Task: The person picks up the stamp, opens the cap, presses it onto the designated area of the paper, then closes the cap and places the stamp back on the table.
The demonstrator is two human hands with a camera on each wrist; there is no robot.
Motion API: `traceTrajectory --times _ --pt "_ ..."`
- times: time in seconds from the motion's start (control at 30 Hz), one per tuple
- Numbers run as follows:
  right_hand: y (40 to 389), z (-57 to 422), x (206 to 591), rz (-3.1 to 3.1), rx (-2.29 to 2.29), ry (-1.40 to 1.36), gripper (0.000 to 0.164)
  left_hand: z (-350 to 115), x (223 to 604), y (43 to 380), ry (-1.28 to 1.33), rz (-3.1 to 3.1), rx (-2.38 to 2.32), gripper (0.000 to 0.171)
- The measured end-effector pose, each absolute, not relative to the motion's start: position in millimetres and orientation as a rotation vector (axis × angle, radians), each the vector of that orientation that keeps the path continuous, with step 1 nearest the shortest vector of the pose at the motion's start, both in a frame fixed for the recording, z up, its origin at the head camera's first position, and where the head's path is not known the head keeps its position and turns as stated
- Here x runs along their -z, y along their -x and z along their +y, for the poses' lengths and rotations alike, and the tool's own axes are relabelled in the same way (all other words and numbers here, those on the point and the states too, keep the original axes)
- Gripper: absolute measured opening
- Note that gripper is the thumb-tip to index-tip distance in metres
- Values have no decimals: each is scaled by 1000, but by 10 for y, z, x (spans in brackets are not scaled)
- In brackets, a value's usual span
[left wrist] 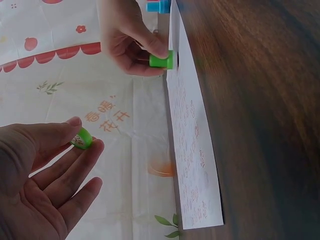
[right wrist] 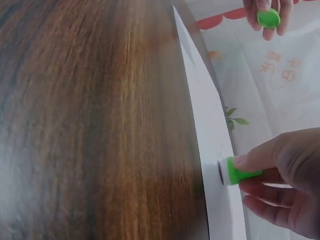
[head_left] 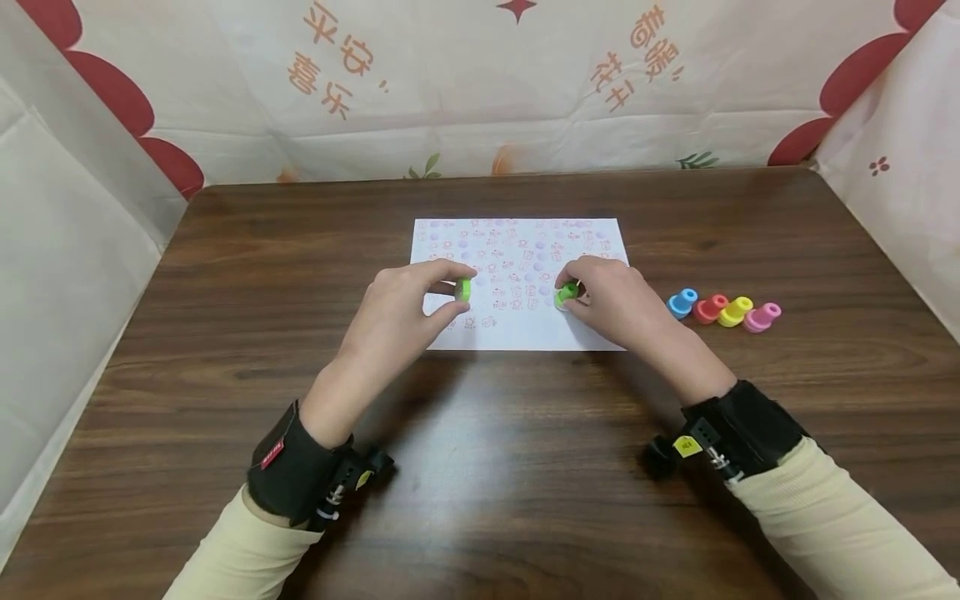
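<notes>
- A white rectangular paper sheet with small red and purple prints is lying on the brown wood-grain worktop.
- Over the sheet's left half, the left hand is pinching a small round green plastic cap, its other fingers loosely spread.
- At the sheet's right half, the right hand is closing thumb and fingers round a green plastic stamp; paper contact is unclear.
- Right of the sheet, a blue stamp, red stamp, yellow stamp and pink stamp are standing in a row.

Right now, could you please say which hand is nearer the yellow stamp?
The right hand: it is at the paper, left of the yellow stamp; the left hand is farther left.
</notes>
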State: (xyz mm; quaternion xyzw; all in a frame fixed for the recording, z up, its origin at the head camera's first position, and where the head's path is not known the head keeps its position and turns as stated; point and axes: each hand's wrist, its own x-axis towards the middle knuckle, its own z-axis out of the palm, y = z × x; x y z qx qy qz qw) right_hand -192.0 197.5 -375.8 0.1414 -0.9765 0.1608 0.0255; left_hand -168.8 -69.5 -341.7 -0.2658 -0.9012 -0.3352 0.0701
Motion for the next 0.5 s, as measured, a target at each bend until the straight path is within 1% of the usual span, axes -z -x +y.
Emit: traceTrajectory --times 0.3,0.5 --pt "1820 1993 3566 -2747 -781 -357 22 -680 3424 1697 812 -2693 1031 32" --pt "1733 1939 3454 -2666 -861 -354 24 -643 3443 1712 802 -2687 1092 32"
